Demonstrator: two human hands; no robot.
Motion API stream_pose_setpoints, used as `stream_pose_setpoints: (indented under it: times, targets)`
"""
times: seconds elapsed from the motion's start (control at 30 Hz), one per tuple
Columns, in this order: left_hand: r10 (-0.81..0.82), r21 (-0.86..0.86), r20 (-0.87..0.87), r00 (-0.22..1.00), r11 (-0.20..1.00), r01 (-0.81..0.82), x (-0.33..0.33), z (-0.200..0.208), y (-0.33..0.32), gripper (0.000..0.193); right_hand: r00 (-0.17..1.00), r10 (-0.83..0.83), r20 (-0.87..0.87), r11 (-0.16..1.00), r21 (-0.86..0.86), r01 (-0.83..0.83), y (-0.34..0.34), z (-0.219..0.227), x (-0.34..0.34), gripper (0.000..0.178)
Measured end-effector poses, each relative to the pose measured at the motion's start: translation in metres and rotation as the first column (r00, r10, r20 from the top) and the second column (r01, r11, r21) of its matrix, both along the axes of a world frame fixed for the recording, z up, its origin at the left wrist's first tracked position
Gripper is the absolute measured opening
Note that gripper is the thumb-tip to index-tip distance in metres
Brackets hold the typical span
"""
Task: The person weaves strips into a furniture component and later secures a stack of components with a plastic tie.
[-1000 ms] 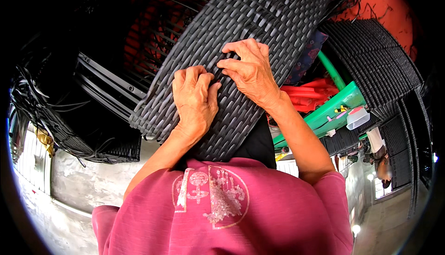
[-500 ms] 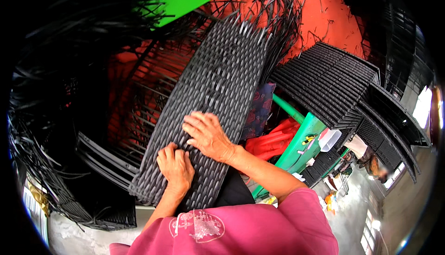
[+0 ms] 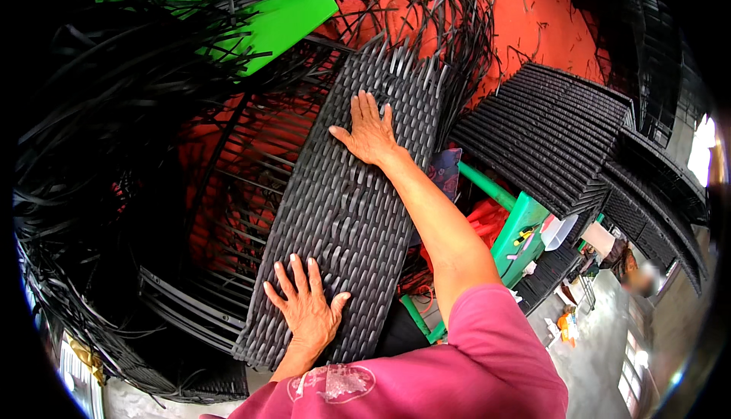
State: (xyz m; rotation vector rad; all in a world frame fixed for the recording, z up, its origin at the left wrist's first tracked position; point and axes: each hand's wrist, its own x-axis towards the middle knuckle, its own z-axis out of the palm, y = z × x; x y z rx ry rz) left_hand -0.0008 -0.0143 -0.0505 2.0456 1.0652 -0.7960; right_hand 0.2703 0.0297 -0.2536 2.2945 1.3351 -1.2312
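Note:
A long woven panel of dark grey flat strips [image 3: 335, 213] slants away from me, its far end trailing loose strands. My left hand [image 3: 308, 312] lies flat on the near part of the weave, fingers spread. Farther up the same panel, my right hand [image 3: 371, 131] rests palm down with its fingers stretched out and the thumb apart. Neither hand grips anything. A few strips in the middle of the weave look lighter and slightly raised.
Loose black strips [image 3: 145, 38] heap at the left beside a slatted metal frame [image 3: 190, 308]. A bright green sheet [image 3: 285, 15] lies at the far left on the orange floor [image 3: 533, 23]. Stacked black woven pieces [image 3: 544, 137] and a green stand [image 3: 518, 228] are at right.
My right hand has moved up the panel, away from me, and flattened. My left hand has shifted nearer and its curled fingers have spread out. The whole view has shifted slightly.

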Motion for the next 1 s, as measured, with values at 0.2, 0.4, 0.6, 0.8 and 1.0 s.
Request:
stream_pose_setpoints:
  times: [0.2, 0.4, 0.6, 0.8, 1.0]
  targets:
    - [0.02, 0.006, -0.007, 1.0, 1.0, -0.02, -0.003, -0.002, -0.002, 0.085, 0.999, -0.051, 0.008, 0.998, 0.032, 0.051, 0.007, -0.017, 0.006, 0.091]
    - [0.008, 0.046, 0.033, 0.999, 0.999, -0.009, -0.008, -0.005, -0.004, 0.087, 0.984, -0.109, 0.138, 0.994, 0.044, 0.104, 0.023, -0.041, 0.033, 0.089]
    - [0.016, 0.041, 0.05, 0.999, 0.999, -0.018, -0.013, -0.011, -0.005, 0.087, 0.913, -0.003, 0.409, 0.989, 0.135, -0.058, 0.022, -0.076, 0.075, 0.066]
    - [-0.015, 0.091, 0.051, 0.999, 0.996, 0.011, -0.02, -0.016, -0.009, 0.086, 0.838, -0.072, 0.541, 0.997, 0.064, 0.044, 0.019, -0.094, 0.118, 0.063]
    - [-0.024, 0.089, 0.04, 0.999, 0.996, 0.021, -0.014, -0.015, -0.006, 0.084, 0.717, 0.1, 0.69, 0.967, 0.104, -0.234, -0.017, -0.066, 0.131, 0.064]
